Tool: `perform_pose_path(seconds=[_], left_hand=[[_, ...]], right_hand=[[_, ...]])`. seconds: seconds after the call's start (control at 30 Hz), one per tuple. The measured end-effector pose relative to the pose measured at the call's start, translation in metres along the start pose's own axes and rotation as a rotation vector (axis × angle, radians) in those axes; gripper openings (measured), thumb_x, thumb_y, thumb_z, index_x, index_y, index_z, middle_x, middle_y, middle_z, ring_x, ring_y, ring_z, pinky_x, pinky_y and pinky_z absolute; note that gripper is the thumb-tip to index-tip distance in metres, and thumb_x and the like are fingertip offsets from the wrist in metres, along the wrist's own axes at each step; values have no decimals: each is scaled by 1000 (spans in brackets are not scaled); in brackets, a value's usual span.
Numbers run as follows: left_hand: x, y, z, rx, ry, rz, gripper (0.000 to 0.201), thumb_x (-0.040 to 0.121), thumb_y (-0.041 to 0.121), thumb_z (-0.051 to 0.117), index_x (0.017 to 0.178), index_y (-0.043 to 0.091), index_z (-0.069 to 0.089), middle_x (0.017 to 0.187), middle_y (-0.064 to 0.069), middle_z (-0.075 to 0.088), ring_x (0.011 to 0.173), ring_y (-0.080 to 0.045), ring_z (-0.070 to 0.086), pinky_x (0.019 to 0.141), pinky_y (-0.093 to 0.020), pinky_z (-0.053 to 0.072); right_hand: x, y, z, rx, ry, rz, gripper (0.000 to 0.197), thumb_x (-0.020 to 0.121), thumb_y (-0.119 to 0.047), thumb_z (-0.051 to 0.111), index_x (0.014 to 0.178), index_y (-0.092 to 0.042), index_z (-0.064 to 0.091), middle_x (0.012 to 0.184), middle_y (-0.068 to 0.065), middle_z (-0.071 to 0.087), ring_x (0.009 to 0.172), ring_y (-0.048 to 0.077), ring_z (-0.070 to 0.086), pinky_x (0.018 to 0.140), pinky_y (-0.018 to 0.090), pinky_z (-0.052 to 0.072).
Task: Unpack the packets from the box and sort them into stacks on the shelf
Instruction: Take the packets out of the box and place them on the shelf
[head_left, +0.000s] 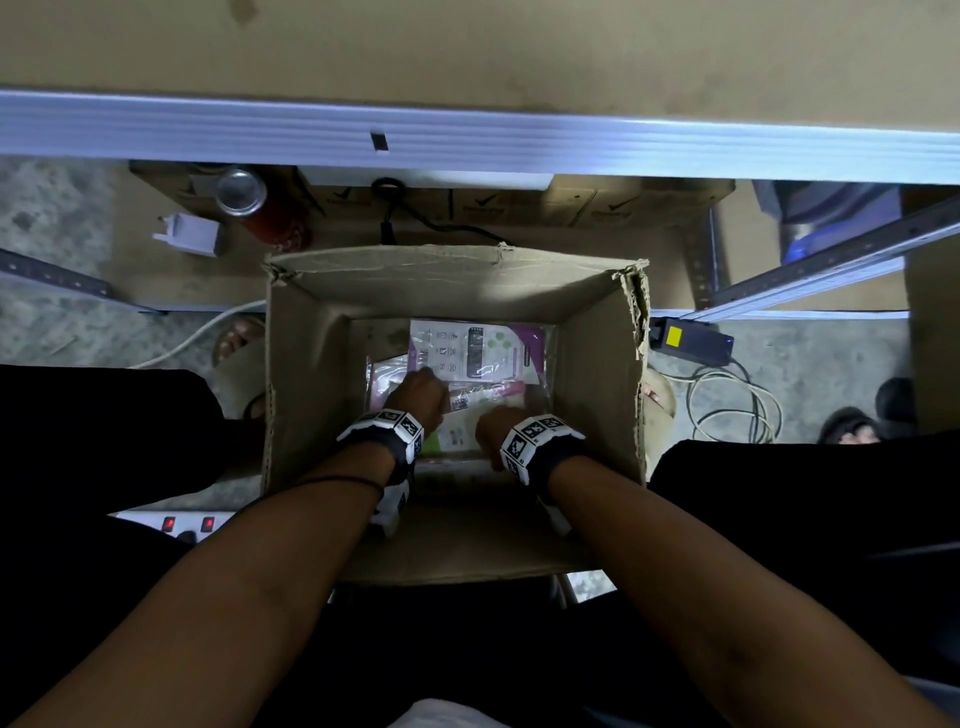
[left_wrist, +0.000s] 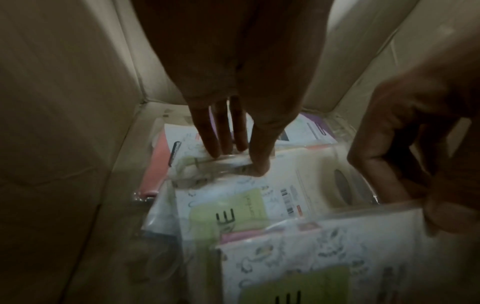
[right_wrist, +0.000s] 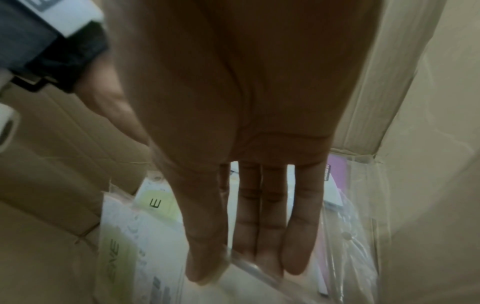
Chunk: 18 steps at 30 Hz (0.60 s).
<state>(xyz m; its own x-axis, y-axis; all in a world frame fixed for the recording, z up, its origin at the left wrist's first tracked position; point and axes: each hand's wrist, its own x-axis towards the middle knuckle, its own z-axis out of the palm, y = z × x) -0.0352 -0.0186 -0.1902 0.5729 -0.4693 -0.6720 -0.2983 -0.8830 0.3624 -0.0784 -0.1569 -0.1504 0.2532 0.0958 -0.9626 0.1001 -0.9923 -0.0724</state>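
Both of my hands are down inside the open cardboard box. My left hand pinches the clear plastic top edge of a white packet with a green label between thumb and fingers. My right hand holds the clear edge of a nearer green-labelled packet, thumb in front and fingers behind. A white and purple packet lies at the far side of the box floor, and a pink packet lies at the left. The metal-edged shelf runs across above the box.
The box stands on the floor between my legs. Beyond it are a red can, a white charger and flattened cardboard. A black adapter with looped cables lies to the right, and a power strip to the left.
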Motion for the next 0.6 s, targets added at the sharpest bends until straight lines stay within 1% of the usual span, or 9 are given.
perform_pose_path(seconds=[0.07,0.1,0.13,0.2,0.27,0.33,0.4,0.5,0.6], left_hand=[[-1,2,-1,53,20,10,21,89,0,61,104,5,75,122,-17,61,118,-32,59,101,-39,48],[-1,3,-1,50,9,-3,22,89,0,61,106,3,73,123,-18,61,119,-33,59,101,-41,49],[0,4,-1,51,-14,-15,23,89,-1,60,108,3,72,125,-17,62,119,-35,60,100,-44,50],[-1,5,0,67,-49,-31,23,90,1,59,110,5,69,125,-15,65,118,-35,62,97,-45,52],[-2,4,0,80,-71,-36,21,90,4,60,109,10,69,125,-13,66,117,-34,63,96,-44,52],[-4,3,-2,68,-62,-36,20,89,5,61,106,12,68,125,-12,65,115,-34,63,95,-43,52],[-8,2,-8,62,-31,-35,18,88,4,59,103,12,66,122,-13,64,111,-35,64,93,-42,53],[-16,2,-21,28,19,-62,21,90,5,54,110,12,55,115,-19,63,104,-36,63,85,-39,50],[-22,5,-36,49,53,-39,30,93,6,57,122,11,60,124,-19,64,112,-37,62,93,-39,52]], right_hand=[[-2,1,0,18,58,16,46,96,-11,60,138,3,50,145,23,48,133,37,48,108,44,43],[3,4,3,11,96,11,43,97,-11,57,137,2,51,144,22,49,133,36,49,108,43,42],[7,4,6,-7,84,2,46,96,-12,59,139,2,49,146,23,47,134,36,47,109,42,41],[5,-2,2,-10,-6,-11,63,92,-16,68,146,1,40,153,21,38,140,36,40,114,43,36],[8,-3,2,20,-4,38,64,94,-20,65,148,-2,37,156,18,35,143,33,37,116,41,33],[12,-3,5,74,53,40,58,94,-15,65,145,-1,42,153,19,40,138,36,42,113,43,38],[8,0,7,76,67,23,61,86,-9,74,141,0,48,148,20,45,131,40,49,106,48,46],[1,3,7,40,120,-10,47,87,-5,71,131,3,56,139,21,53,123,38,57,99,49,52],[-16,8,4,-1,240,-42,44,83,-5,71,125,2,58,133,21,57,117,38,60,92,51,55]])
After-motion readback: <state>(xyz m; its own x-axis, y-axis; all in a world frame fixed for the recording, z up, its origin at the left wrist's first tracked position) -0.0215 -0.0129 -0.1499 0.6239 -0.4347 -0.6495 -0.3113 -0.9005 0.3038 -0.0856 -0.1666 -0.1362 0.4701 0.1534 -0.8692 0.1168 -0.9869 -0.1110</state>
